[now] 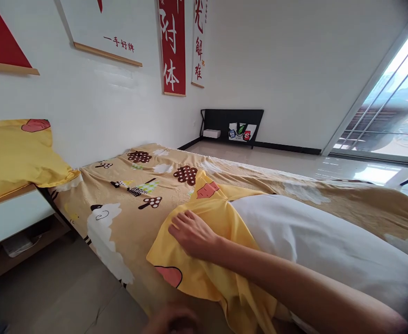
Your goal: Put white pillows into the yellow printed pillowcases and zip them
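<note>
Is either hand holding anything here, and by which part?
Right hand lies flat on the yellow cotton pillowcase near its closed end; left hand blurred, cannot tell.

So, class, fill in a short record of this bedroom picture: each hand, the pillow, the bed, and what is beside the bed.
right hand: flat on the yellow pillowcase, fingers spread
left hand: blurred at the bottom edge; grip unclear
pillow: white pillow partly inside the pillowcase
bed: tan sheet printed with sheep and trees
beside the bed: second yellow pillow on a white cabinet
</note>
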